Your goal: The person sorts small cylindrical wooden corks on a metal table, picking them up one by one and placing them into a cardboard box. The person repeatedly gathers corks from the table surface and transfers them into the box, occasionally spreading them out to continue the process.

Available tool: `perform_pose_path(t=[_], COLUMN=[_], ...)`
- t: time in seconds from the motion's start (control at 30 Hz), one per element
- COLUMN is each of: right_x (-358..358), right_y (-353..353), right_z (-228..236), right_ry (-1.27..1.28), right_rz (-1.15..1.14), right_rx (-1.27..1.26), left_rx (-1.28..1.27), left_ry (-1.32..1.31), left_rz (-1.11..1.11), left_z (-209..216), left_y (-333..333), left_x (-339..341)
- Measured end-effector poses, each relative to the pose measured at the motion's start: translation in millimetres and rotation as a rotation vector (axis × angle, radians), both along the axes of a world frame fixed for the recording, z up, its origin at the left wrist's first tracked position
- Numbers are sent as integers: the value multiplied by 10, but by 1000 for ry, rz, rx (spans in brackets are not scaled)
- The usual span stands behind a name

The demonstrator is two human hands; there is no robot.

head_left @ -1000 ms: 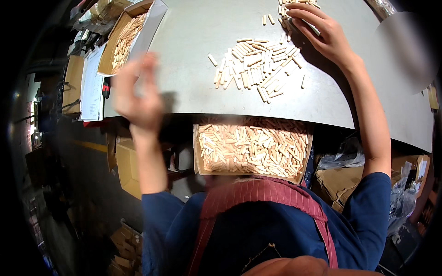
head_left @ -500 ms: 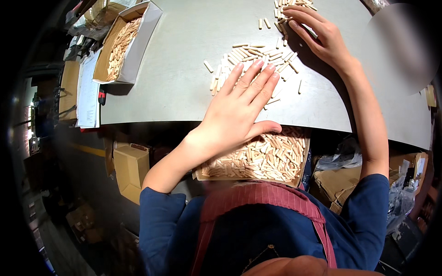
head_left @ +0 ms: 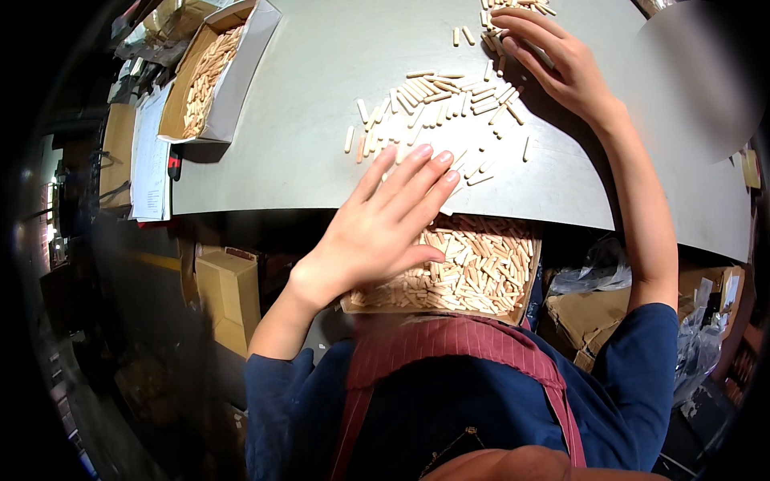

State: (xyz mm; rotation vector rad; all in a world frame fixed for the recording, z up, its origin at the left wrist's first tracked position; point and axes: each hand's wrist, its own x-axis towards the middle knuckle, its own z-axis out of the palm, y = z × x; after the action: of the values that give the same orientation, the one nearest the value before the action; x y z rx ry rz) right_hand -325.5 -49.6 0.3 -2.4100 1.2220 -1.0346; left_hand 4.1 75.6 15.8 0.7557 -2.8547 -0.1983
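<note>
Short wooden dowel pins [head_left: 429,96] lie scattered over the middle of the grey tabletop [head_left: 297,152]. My left hand [head_left: 373,232], fingers spread and palm down, is at the table's near edge. Its fingertips are over the closest pins, and what lies under them is hidden. Below that edge sits a cardboard box [head_left: 449,311] full of dowel pins [head_left: 485,268], partly covered by this hand. Farther off, my right hand [head_left: 569,72] rests with loosely curved fingers apart beside a second group of pins [head_left: 487,42], its fingertips touching or just over them; no held pin shows.
On the table's left stands a long open carton [head_left: 253,68] holding more dowel pins. Papers [head_left: 150,164] lie beside it. Beneath the table are a cardboard box [head_left: 228,289] at left and another carton [head_left: 585,317] with clear plastic [head_left: 593,276] at right.
My left hand has drawn back toward me and a little left, from the middle pins to the table edge. More of those pins now show, some spread farther left. My right hand stays nearly still.
</note>
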Motion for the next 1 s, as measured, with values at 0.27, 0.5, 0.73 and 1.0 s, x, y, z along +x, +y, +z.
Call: perform_pose_path(t=[0.27, 0.5, 0.73, 1.0], right_x=[70, 32, 84, -226], right_y=[67, 27, 79, -159], right_z=[147, 98, 199, -64], right_ry=[81, 102, 48, 189], right_rz=[-41, -56, -47, 84], right_rx=[31, 4, 90, -208], left_rx=[435, 462, 572, 849], left_ry=[769, 774, 791, 1108], left_rz=[518, 488, 316, 344], left_z=[-137, -77, -87, -74], left_y=[-236, -112, -61, -42], left_x=[591, 444, 305, 309])
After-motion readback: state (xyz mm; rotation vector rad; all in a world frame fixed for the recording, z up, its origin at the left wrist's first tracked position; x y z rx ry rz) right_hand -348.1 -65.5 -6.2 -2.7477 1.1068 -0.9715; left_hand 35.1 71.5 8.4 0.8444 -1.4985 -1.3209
